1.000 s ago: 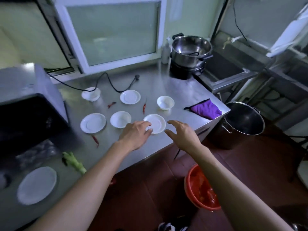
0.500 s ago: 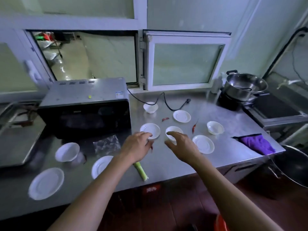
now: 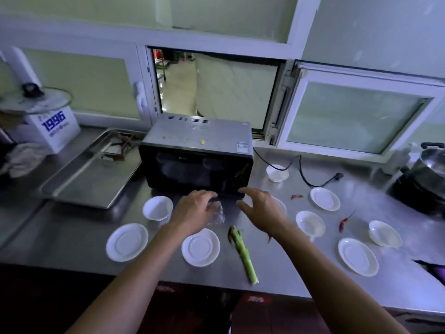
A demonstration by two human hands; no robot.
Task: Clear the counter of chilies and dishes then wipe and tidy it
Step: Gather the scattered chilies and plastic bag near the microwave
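My left hand (image 3: 195, 210) lies over a crumpled clear plastic bag (image 3: 218, 215) in front of the microwave oven (image 3: 197, 160). Its fingers curl down onto the bag, and a grip cannot be made out. My right hand (image 3: 262, 210) hovers beside it with spread fingers, holding nothing. Red chilies lie on the steel counter (image 3: 277, 266): one (image 3: 296, 196) near the back plate, one (image 3: 344, 222) at the right, one (image 3: 230, 236) beside a green stalk (image 3: 244, 255). White plates (image 3: 127, 242) (image 3: 200, 247) (image 3: 358, 256) and bowls (image 3: 157, 208) (image 3: 310, 223) (image 3: 385, 233) are scattered around.
A steel tray (image 3: 91, 169) sits at the left of the oven, with a white box (image 3: 55, 126) and a glass lid (image 3: 36, 100) behind it. A power cord (image 3: 313, 174), another bowl (image 3: 277, 173) and a plate (image 3: 324, 198) lie at the back right, by a pot (image 3: 431, 165). A purple cloth (image 3: 438, 271) shows at the right edge.
My view has swung left along the counter, from the sink end to the oven. Both hands moved left with it, and my left hand came down onto the plastic bag.
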